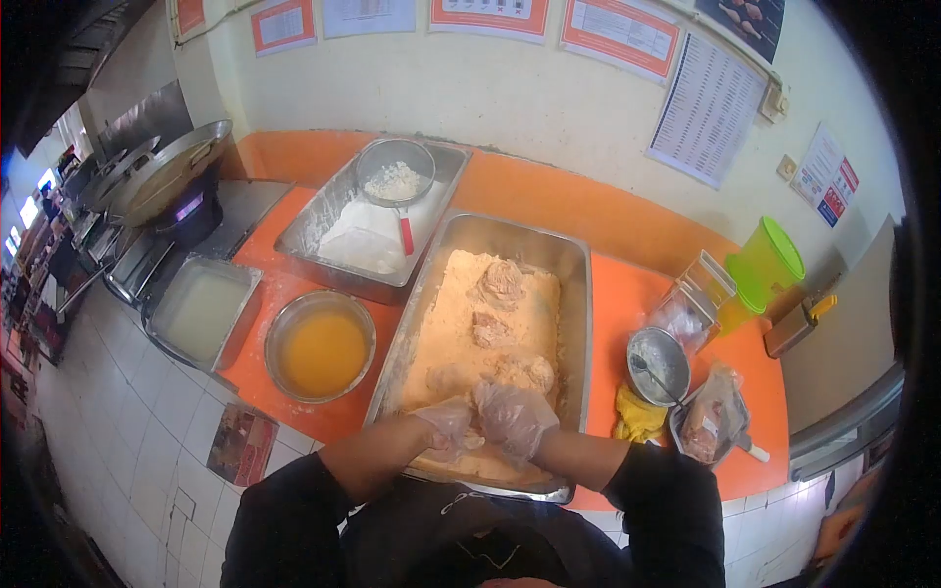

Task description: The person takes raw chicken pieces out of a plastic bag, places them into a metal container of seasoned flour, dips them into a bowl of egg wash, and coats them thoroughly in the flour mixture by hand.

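you look down from head height, close over the orange counter (627,294), facing the poster-covered wall (549,98).

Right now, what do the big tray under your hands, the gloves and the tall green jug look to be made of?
Big tray: looks like dull grey metal, likely steel or aluminium, with faint glints on its rim. Gloves on the left hand and right hand: thin clear plastic film, wrinkled, skin showing through. Tall green jug: translucent plastic, light glowing through its wall.
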